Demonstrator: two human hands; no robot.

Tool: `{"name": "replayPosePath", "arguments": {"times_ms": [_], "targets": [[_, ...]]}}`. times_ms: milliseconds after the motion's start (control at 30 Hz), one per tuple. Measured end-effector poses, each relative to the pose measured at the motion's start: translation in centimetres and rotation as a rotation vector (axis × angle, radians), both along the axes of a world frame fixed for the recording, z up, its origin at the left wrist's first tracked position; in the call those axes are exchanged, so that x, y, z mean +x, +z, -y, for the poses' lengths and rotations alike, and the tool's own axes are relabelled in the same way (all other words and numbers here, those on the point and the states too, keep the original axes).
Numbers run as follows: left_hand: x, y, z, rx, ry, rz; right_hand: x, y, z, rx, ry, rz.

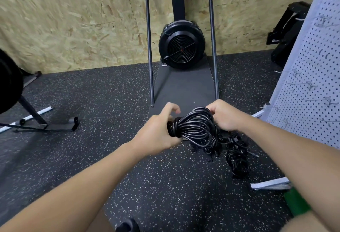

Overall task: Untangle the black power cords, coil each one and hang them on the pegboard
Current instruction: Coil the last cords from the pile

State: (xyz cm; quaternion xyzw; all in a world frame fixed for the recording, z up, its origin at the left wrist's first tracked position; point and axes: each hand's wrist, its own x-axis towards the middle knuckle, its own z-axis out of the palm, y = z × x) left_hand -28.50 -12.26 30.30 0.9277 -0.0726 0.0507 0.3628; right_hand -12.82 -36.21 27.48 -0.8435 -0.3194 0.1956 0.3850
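The coiled cord [193, 125] was held in the air above the speckled floor [92, 103], just in front of the near edge of the exercise machine [182, 48]. Its loops formed a bundle whose long axis ran roughly left to right, the left end bound tight by wrapped turns and the right end fanning out into open loops that drooped toward the floor.

The left hand [158, 130] gripped the wrapped left end, fingers curled round it, with the thumb and forefinger raised above the bundle. The right hand [224, 116] held the upper right side of the loops, fingers curled down into them.

Below and to the right of the held coil, a pile of cords [235, 151] lay on the floor, tangled, stretching away from the machine toward the person.

Further right of the coil stood the white pegboard [312, 77], leaning in view, with wire hooks [327, 101] sticking out of it. Beyond the machine rose a chipboard wall [73, 20]. A black bag [287, 27] sat against that wall, right of the machine.
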Motion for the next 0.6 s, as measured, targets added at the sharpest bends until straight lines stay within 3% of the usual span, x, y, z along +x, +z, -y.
{"name": "replayPosePath", "arguments": {"times_ms": [100, 200, 433, 600], "targets": [[0.9, -0.5, -0.2, -0.106, 0.141, 0.082, -1.4, -0.5, -1.0, -0.052, 0.036, -0.033], [2.3, -1.5, -1.5, -0.17, 0.326, 0.037, -3.9, -0.6, -2.7, -0.129, 0.069, -0.01], [3.7, -3.6, -4.7, 0.129, 0.463, -0.07, -7.8, 0.7, -4.3, -0.245, 0.209, 0.283], [4.1, -3.8, -5.2, 0.473, 0.405, -0.085, -8.3, 3.4, -4.1, -0.152, 0.211, 0.381]]}}
